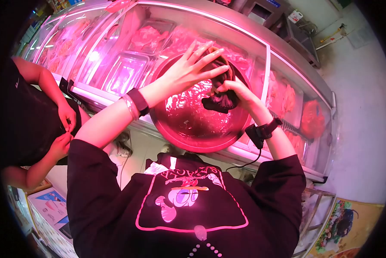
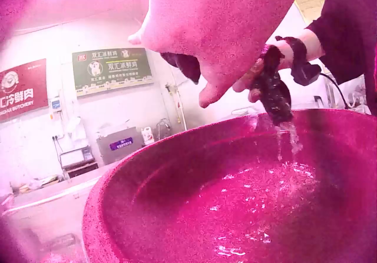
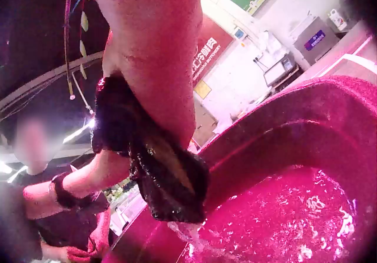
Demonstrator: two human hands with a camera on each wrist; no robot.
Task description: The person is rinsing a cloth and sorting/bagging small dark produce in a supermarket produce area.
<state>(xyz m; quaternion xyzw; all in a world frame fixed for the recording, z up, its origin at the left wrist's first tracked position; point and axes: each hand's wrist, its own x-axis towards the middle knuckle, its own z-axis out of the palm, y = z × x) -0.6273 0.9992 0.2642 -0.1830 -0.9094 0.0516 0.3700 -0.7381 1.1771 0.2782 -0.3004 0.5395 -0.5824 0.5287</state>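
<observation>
- Over the round basin (image 1: 175, 129), a shopper-side right hand (image 1: 241, 92) grips a dark, dripping piece (image 1: 221, 103); the left hand (image 1: 197, 69), fingers spread, lies close by, contact unclear.
- Rinsing or draining appears underway.
- Next move calls for firm hold above the water (image 1: 186, 103).

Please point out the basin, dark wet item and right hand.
Basin (image 2: 96, 216): left wrist view, left rim.
Dark wet item (image 3: 156, 185): right wrist view, lower part.
Right hand (image 1: 243, 93): head view, back of hand.
</observation>
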